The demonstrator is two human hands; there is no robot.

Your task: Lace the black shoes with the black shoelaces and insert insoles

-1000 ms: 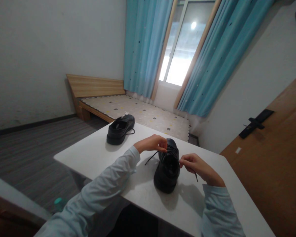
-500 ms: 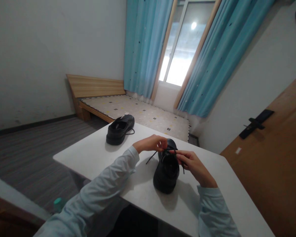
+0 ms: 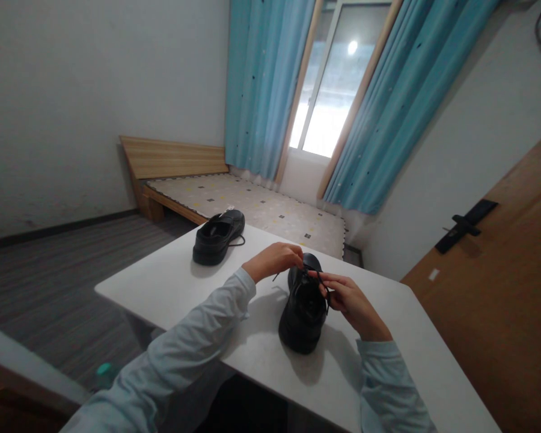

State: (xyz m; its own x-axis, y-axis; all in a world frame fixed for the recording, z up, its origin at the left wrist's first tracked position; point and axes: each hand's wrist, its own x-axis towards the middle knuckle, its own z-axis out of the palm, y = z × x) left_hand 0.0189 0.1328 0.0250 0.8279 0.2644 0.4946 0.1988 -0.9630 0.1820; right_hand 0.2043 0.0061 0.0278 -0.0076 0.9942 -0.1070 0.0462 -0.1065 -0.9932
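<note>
A black lace-up shoe (image 3: 301,322) stands on the white table (image 3: 162,282), its opening facing me and its toe pointing away. My left hand (image 3: 282,258) is at the upper left of the shoe, fingers pinched on a dark shoelace near the eyelets. On the other side, my right hand (image 3: 342,296) holds the shoelace (image 3: 327,294) between its fingers, and a loop of it hangs beside the shoe. The fingertips of both hands nearly meet over the tongue. A second black shoe (image 3: 213,243) rests at the table's far left with one lace trailing.
Behind the table is a bed (image 3: 252,195) with a wooden headboard (image 3: 175,157). Blue curtains (image 3: 270,84) frame a window. At the right is a wooden door (image 3: 500,288) with a black handle. A green-capped object (image 3: 104,371) is at the lower left.
My left fingers have closed together near the laces. The lace end at the shoe's left has drawn up and shows shorter, while the lace by my right hand now curves in a loop.
</note>
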